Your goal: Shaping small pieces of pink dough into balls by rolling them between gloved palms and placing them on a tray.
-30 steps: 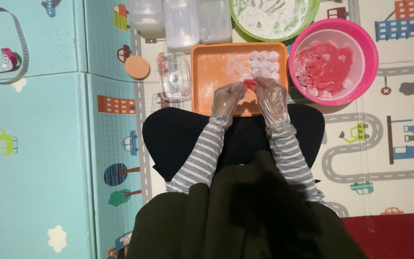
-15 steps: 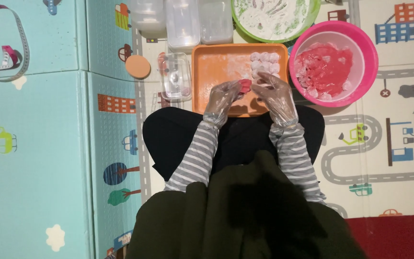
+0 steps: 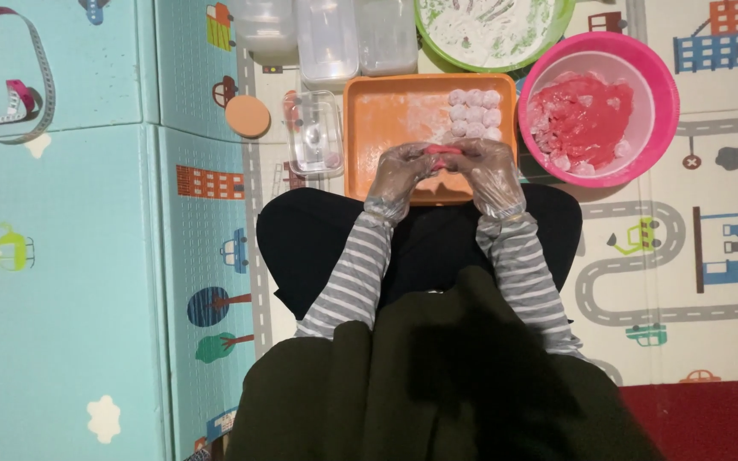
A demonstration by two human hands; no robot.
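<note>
Dough (image 3: 439, 153), a small red-pink piece, pinched between both hands over the near edge of the tray (image 3: 386, 115). Its long axis runs left to right, from one hand to the other; only a thin strip shows between the fingertips, so its full shape cannot be told. Left hand (image 3: 403, 171) and right hand (image 3: 490, 173) both wear clear, crinkled plastic gloves, fingers curled inward and closed on the piece from either side, the two hands touching at the fingertips. Striped grey-and-white sleeves (image 3: 352, 273) run back to the body.

Tray: orange, rectangular, rounded corners, dusted white. In its far right corner sit balls (image 3: 474, 111), pale pink and floured, packed in rows and touching.

Right of the tray, just beside it, a round pink bowl (image 3: 668, 94) holding a glossy red-pink mass with paler lumps. Beyond the tray, a green bowl (image 3: 424, 38) of white powder, its surface scored. Left of the tray, a small clear box (image 3: 314, 132). Behind that, three translucent tubs (image 3: 326, 38) in a row. An orange disc (image 3: 248, 116) lies near the clear box.

Surface: foam play mat (image 3: 70, 256) on the floor, teal panels at left, pale road-and-town print at right. A tape measure (image 3: 10, 94) lies looped at far left. The person sits on the mat, black-clad legs (image 3: 301, 239) under the hands, dark olive cloth (image 3: 437, 384) nearest the camera.
</note>
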